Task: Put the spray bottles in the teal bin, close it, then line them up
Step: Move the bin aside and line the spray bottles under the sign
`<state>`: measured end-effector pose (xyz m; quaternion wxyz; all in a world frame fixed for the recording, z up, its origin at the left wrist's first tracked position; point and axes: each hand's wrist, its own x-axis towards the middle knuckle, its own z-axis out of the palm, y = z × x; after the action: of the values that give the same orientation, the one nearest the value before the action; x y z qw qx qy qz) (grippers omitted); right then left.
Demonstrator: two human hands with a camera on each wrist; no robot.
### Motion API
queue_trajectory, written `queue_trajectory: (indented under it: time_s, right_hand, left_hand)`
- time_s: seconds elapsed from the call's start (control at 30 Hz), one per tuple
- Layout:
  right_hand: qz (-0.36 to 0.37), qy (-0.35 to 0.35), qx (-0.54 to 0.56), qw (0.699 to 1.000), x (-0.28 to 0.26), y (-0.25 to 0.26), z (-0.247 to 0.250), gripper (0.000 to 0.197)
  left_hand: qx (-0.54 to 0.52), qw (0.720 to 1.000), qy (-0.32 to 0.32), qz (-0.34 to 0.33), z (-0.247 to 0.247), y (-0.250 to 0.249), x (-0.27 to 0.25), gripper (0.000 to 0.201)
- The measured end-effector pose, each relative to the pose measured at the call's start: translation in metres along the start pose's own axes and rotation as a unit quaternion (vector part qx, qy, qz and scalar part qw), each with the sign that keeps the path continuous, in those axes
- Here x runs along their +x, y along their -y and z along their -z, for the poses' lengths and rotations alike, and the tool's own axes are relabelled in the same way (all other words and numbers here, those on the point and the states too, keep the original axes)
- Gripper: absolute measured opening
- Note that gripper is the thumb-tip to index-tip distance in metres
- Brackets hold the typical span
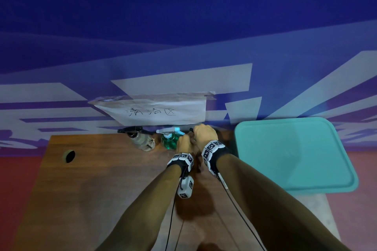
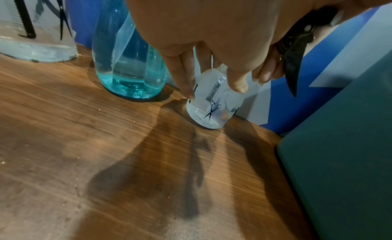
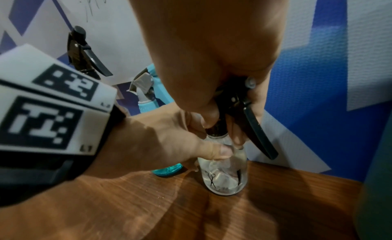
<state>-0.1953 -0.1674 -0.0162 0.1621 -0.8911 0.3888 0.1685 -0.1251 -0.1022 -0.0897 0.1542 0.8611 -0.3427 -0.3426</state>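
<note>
A small clear spray bottle [image 3: 224, 173] with scissors printed on it stands on the wooden table [image 1: 102, 179], close to the wall. My left hand [image 1: 184, 143] grips its body, thumb and fingers wrapped round it [image 2: 214, 86]. My right hand [image 1: 205, 133] grips its black trigger head [image 3: 235, 101] from above. Just left of it stands a teal-blue spray bottle [image 1: 170, 140] [image 2: 129, 72]. Further left is a larger clear bottle [image 1: 142, 141] with a black head. The teal bin [image 1: 293, 155] sits at the right with its lid on.
The bottles stand in a row along the blue and white wall, under a taped paper sign [image 1: 155, 111]. The bin's dark side [image 2: 339, 159] is right beside the held bottle. A round cable hole [image 1: 69, 156] is at the table's left.
</note>
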Motion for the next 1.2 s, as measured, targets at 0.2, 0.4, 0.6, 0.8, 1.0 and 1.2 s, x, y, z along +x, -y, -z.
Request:
queue_trajectory:
  time_s: [0.2,0.4,0.6,0.8,1.0,1.2]
  right_hand:
    - [0.000,-0.012,0.001,1.000,0.001,-0.002,-0.003,0.026]
    - [0.004,-0.007,-0.010,1.000,0.003,-0.002,-0.004,0.026]
    - [-0.011,-0.024,0.004,1.000,0.005,0.001,-0.006,0.026]
    - [-0.008,-0.002,0.013,1.000,0.008,-0.001,-0.006,0.028]
    - [-0.023,-0.018,0.008,1.000,0.010,0.002,-0.012,0.028]
    - [-0.040,-0.024,0.022,0.999,0.013,0.005,-0.013,0.031]
  left_hand:
    - [-0.012,1.000,-0.015,-0.004,-0.004,0.001,-0.001,0.019]
    - [-0.015,1.000,-0.017,-0.007,-0.005,0.003,0.001,0.016]
    - [-0.011,1.000,-0.012,0.007,-0.009,0.005,0.003,0.019]
    - [-0.007,1.000,-0.002,0.007,-0.008,0.008,0.005,0.022]
    - [-0.004,1.000,-0.003,0.006,-0.009,0.011,0.009,0.022]
    - [-0.001,1.000,0.009,0.000,-0.007,0.014,0.011,0.026]
